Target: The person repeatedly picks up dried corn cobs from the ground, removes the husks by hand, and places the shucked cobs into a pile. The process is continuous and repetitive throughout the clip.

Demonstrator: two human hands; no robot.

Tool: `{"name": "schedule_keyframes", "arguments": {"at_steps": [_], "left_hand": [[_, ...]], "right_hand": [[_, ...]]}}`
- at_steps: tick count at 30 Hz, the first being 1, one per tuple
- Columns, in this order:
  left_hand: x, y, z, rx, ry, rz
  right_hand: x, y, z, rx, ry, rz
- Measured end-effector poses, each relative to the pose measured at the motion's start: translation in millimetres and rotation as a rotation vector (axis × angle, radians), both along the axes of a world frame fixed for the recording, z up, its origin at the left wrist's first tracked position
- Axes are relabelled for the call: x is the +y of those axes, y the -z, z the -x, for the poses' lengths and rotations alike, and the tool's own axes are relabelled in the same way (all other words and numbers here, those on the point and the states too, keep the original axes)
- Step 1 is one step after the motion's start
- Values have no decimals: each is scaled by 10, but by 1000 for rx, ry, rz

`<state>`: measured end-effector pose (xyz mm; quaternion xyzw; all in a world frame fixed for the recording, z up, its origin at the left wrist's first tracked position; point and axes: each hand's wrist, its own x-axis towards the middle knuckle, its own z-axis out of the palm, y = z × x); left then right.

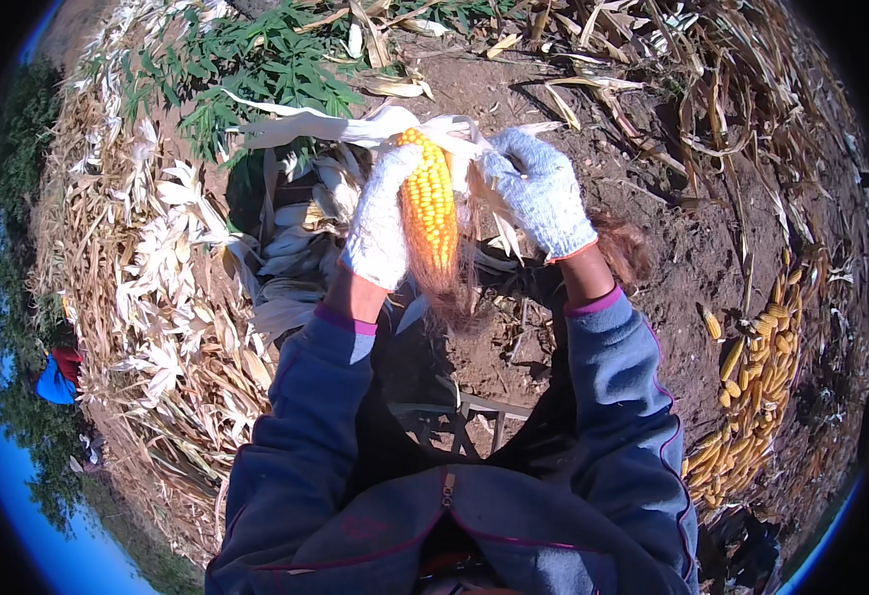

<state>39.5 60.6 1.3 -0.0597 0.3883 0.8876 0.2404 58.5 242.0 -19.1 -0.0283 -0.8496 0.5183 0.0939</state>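
Observation:
A yellow ear of corn hangs before me, its kernels bare along the front and brown silk trailing from its lower end. My left hand, in a white knit glove, grips the ear along its left side. Pale dry husk is peeled back at the ear's upper end and spreads to both sides. My right hand, gloved the same way, has its fingers curled on husk strips to the right of the ear. Its fingertips are partly hidden by the husk.
Bare ears of corn lie in a pile on the soil at right. Loose pale husks cover the ground at left. Green plants grow at upper left, dry stalks lie at upper right. A metal frame shows between my legs.

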Motion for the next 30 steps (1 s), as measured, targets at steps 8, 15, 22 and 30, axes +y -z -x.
{"name": "schedule_keyframes", "arguments": {"at_steps": [8, 15, 22, 30], "left_hand": [[-24, 53, -95, -113, 630, 68], [-42, 0, -29, 12, 280, 222], [-81, 75, 44, 152, 56, 353], [-9, 291, 58, 654, -11, 980]], "right_hand": [[191, 37, 85, 272, 326, -278], [470, 107, 244, 217, 662, 481], [282, -71, 154, -40, 335, 823], [-62, -141, 74, -210, -407, 292]]}}
